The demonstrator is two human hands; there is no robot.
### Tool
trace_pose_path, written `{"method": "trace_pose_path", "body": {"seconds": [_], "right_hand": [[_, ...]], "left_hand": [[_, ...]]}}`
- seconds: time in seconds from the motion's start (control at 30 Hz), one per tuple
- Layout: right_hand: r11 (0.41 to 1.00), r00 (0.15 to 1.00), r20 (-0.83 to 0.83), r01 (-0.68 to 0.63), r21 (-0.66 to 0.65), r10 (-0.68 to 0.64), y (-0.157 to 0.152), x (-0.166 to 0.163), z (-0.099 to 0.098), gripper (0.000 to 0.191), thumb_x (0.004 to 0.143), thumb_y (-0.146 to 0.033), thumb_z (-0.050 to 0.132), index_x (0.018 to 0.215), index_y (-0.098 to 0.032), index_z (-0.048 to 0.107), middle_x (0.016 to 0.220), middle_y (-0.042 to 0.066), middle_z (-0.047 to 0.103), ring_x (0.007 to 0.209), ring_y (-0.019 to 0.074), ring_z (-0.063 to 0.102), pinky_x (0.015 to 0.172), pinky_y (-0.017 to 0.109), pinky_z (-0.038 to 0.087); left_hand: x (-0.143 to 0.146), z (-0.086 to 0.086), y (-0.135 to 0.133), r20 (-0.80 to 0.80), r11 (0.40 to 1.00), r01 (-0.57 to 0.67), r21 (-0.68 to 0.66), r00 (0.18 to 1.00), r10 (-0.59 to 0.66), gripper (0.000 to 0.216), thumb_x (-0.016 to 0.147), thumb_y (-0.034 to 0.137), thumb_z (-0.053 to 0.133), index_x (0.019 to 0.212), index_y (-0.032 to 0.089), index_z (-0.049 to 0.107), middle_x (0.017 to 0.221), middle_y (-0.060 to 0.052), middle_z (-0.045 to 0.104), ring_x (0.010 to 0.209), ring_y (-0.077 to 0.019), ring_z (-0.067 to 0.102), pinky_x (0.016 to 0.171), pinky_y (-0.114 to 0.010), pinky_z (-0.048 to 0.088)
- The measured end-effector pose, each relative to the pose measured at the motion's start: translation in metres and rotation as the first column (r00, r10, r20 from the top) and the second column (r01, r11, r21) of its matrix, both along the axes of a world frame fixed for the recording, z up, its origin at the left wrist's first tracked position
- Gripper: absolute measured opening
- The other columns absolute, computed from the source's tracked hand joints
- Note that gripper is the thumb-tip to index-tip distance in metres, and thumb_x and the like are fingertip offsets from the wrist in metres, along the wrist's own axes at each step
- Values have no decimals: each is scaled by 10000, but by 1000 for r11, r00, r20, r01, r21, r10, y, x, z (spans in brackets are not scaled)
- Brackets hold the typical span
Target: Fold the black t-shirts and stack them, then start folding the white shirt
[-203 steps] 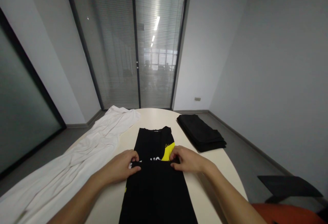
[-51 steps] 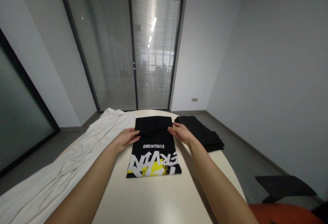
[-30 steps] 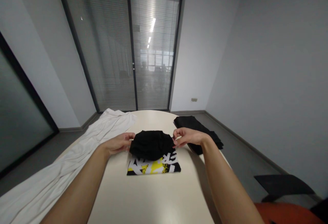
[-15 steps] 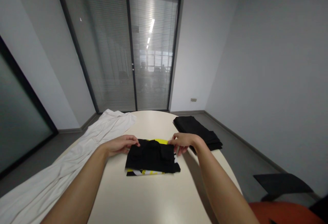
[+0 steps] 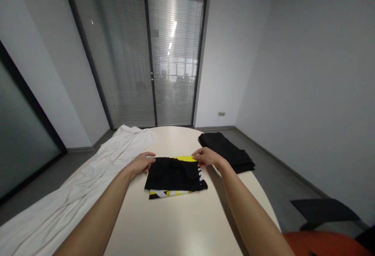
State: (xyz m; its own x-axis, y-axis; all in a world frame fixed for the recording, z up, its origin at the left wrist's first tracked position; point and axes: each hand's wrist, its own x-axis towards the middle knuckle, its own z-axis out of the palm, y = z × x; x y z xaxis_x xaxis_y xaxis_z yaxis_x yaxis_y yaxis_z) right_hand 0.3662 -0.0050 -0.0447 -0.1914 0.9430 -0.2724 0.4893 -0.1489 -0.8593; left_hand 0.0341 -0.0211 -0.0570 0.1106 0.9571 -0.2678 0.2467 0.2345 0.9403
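A folded black garment (image 5: pixel 174 174) lies in front of me, with yellow, white and black printed cloth showing along its near, far and right edges. It looks fairly flat, with a low ridge across its middle. My left hand (image 5: pixel 142 163) is at its far left corner, the fingers curled together on the edge of the cloth. At the far right corner my right hand (image 5: pixel 206 157) pinches the yellow part of the edge. The fingertips of both hands are partly hidden.
A crumpled white cloth (image 5: pixel 111 162) covers the left side of the cream table (image 5: pixel 175 228). Folded black cloth (image 5: pixel 224 148) is stacked at the right edge, just beyond my right hand. An orange-seated chair (image 5: pixel 325 244) stands at the lower right.
Both hands have moved slightly away from me at the garment's far corners. The far edge now lies straighter and flatter, and the bunched middle has sunk.
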Motion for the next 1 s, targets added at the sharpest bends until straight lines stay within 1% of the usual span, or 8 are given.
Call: {"method": "trace_pose_path", "body": {"seconds": [0.17, 0.23, 0.43, 0.53, 0.67, 0.77, 0.87, 1.0], "right_hand": [[965, 994, -43, 110, 239, -103, 14, -2, -16, 414, 826, -229, 731, 1223, -155, 637, 1136, 76, 694, 608, 68, 591, 609, 203, 536], [955, 993, -57, 118, 273, -106, 16, -1, -19, 449, 802, -239, 761, 1226, -164, 633, 1241, 89, 654, 596, 57, 579, 606, 203, 531], [988, 993, -29, 119, 103, -117, 8, -3, -14, 654, 789, -332, 787, 1343, -140, 499, 924, 76, 690, 512, 88, 553, 453, 209, 470], [991, 991, -44, 128, 48, -126, 3, -4, -6, 707, 769, -260, 800, 1378, -158, 455, 917, 56, 671, 509, 83, 544, 444, 201, 456], [979, 983, -62, 177, 100, -172, 1, -2, 0, 539, 789, -165, 746, 1291, -188, 550, 1158, 96, 628, 617, 69, 575, 512, 185, 481], [972, 982, -30, 190, 135, -187, 4, 0, -1, 510, 764, -169, 766, 1244, -189, 593, 1272, 111, 586, 659, 78, 592, 532, 195, 485], [974, 986, 11, 160, 162, -164, 7, 2, -3, 536, 715, -136, 788, 1222, -180, 620, 1266, 110, 604, 695, 105, 620, 577, 218, 505], [970, 989, 88, 98, 221, -120, 7, 3, -4, 589, 696, -72, 761, 1257, -183, 621, 1133, 73, 669, 809, 144, 651, 706, 230, 518]], "left_hand": [[8, -2, 3, -12, 995, -20, 93, 1000, 21, 536, 790, 289, 688, 1285, 159, 527, 868, -36, 670, 614, -98, 587, 477, -178, 356], [9, -1, 3, -50, 997, -22, 73, 998, 26, 527, 815, 342, 679, 1286, 156, 534, 853, -49, 683, 627, -121, 612, 481, -189, 384], [11, 5, -2, -152, 1000, -2, 5, 988, 3, 662, 820, 385, 700, 1376, 136, 442, 697, -28, 682, 537, -151, 622, 462, -207, 385], [14, 7, -6, -161, 999, 30, 15, 987, -27, 741, 806, 369, 719, 1417, 102, 395, 540, 30, 609, 429, -130, 534, 426, -201, 297], [14, 8, -10, -133, 998, 65, 23, 989, -61, 760, 818, 406, 696, 1432, 88, 381, 503, 62, 553, 429, -112, 490, 424, -196, 236], [12, 5, -12, -187, 995, 98, -10, 977, -98, 948, 767, 431, 741, 1501, 63, 266, 502, 58, 569, 429, -124, 495, 416, -202, 222], [12, 0, -10, -292, 989, 140, -38, 945, -145, 1099, 741, 449, 763, 1541, 33, 135, 504, 41, 600, 429, -143, 518, 413, -211, 236], [11, -4, -4, -266, 985, 155, 73, 955, -131, 1054, 747, 399, 776, 1539, 59, 169, 554, 34, 627, 461, -130, 543, 451, -212, 306]]}}
